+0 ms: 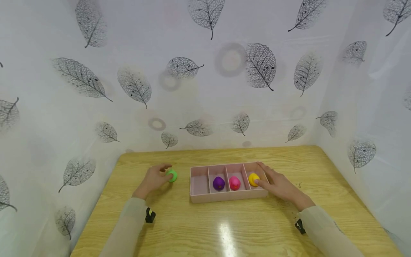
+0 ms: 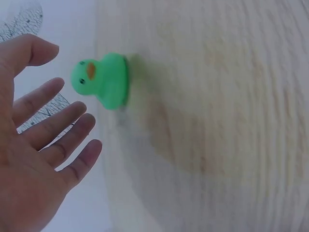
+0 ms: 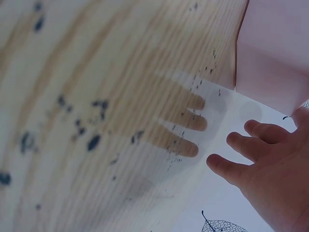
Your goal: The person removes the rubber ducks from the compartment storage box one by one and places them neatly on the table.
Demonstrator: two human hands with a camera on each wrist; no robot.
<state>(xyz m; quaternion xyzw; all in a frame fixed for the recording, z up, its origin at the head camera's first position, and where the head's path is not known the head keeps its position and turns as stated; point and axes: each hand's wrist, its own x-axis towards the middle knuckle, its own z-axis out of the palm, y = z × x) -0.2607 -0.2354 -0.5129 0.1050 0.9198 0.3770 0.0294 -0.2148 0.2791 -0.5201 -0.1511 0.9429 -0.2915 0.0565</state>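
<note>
A green toy duck (image 1: 172, 175) stands on the table left of a pink box (image 1: 224, 196) with four compartments. My left hand (image 1: 153, 179) is beside it, and the left wrist view shows the duck (image 2: 112, 81) just past the spread, loosely bent fingers of the hand (image 2: 41, 150). In the box, the leftmost compartment is empty, then come a purple duck (image 1: 218, 183), a pink duck (image 1: 234, 183) and a yellow duck (image 1: 253, 180). My right hand (image 1: 280, 185) rests at the box's right end, thumb by the yellow duck; its fingers (image 3: 241, 145) look extended near the box wall (image 3: 273, 65).
The box stands on a wood-grained table (image 1: 189, 228). A pale curtain (image 1: 205, 100) with dark leaf prints rises behind the table and along both sides. Small dark specks mark the tabletop (image 3: 111, 96) near my right hand.
</note>
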